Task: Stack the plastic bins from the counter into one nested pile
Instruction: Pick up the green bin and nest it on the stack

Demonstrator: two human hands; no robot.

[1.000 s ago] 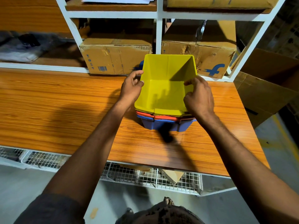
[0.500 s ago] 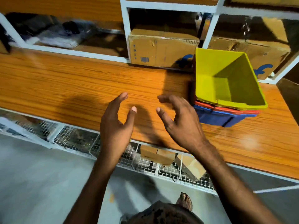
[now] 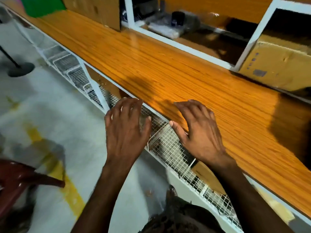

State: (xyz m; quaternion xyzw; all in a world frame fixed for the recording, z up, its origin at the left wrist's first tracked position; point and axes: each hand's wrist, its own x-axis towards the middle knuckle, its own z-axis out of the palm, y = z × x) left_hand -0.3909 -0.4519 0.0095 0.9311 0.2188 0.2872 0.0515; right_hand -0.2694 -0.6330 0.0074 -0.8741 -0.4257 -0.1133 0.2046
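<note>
Both are empty right now. The left grip [image 3: 126, 132] has its fingers spread and loose, nothing in it. It hangs just off the front edge of the surface [image 3: 168, 68], over the wire baskets [image 3: 165, 145] underneath. Same deal for the right grip [image 3: 200, 132]: fingers relaxed and fanned, holding nothing, above the surface's front edge. Can't tell if it touches the wood. The two are near each other, not touching.

As for the bins, the only candidate is one green blob [image 3: 42, 5] in the upper left of the frame, at the far end of the surface. It's too blurred to call.

Further out there are two cardboard boxes. The top box [image 3: 96, 10] stands on the surface at top centre-left, and the right box [image 3: 277, 64] sits at the right edge by the white shelf frame [image 3: 252, 36]. One cardboard scrap [image 3: 207, 174] pokes out below the surface, lower right. On the floor there's one black stand base [image 3: 20, 69] at the left, one dark red chair [image 3: 16, 179] lower left, and one yellow line [image 3: 67, 182].
</note>
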